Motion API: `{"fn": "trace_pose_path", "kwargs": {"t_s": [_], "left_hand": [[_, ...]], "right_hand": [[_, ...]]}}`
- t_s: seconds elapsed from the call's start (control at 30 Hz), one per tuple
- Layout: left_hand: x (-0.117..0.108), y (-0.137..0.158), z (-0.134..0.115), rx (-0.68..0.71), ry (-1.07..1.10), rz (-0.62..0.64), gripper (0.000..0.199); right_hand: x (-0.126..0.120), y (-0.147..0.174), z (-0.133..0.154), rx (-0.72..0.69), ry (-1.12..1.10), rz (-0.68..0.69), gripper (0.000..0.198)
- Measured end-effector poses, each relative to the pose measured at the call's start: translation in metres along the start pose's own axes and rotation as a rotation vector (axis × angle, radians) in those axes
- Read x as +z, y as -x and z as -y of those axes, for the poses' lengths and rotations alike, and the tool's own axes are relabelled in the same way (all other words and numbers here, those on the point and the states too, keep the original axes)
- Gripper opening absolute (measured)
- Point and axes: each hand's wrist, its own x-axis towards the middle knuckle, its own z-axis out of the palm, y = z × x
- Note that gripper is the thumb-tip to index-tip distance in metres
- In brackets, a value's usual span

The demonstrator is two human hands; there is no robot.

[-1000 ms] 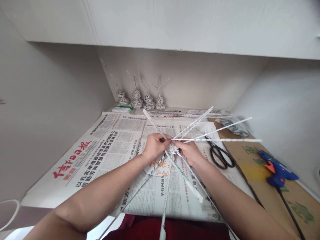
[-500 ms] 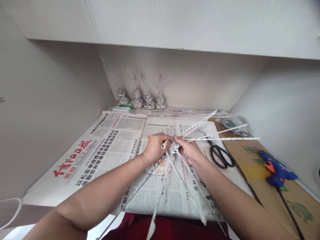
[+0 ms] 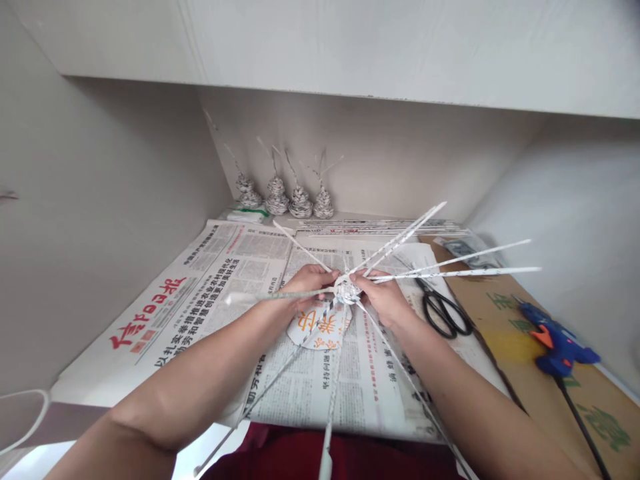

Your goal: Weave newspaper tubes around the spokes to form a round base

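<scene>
Between my two hands is a small round woven piece of rolled newspaper (image 3: 347, 291), held above the newspaper. Long thin paper tubes spread from it in several directions: to the far right, the far left and down toward my body. My left hand (image 3: 311, 285) grips its left side with bent fingers, and one paper tube (image 3: 280, 294) crosses over that wrist. On the other side, my right hand (image 3: 384, 297) pinches the edge with thumb and fingers. Just below, a pale disc with orange writing (image 3: 320, 327) lies on the newspaper, partly behind the tubes.
Newspaper sheets (image 3: 227, 267) cover the table. Black scissors (image 3: 443, 310) lie right of my right hand, near a blue glue gun (image 3: 557, 343) on cardboard (image 3: 493, 307). At the back stand several woven gourd shapes (image 3: 301, 202) beside a row of paper tubes (image 3: 380, 227). A white panel (image 3: 320, 50) hangs above.
The paper tube at my left hand has swung from pointing toward me to lying leftward over the wrist. Another tube now sticks out to the far left. One fewer tube hangs at the lower right.
</scene>
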Motion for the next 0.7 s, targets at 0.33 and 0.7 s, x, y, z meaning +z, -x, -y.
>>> {"fn": "trace_pose_path", "kwargs": {"t_s": [0.33,0.7], "left_hand": [[0.007,0.005,-0.003,0.070,-0.020,-0.085,0.042],[0.005,0.003,-0.004,0.037,0.002,-0.109,0.041]], "right_hand": [[-0.006,-0.007,-0.008,-0.091,0.113,0.040,0.025],[-0.010,-0.005,-0.002,-0.259,0.386,0.082,0.020]]}}
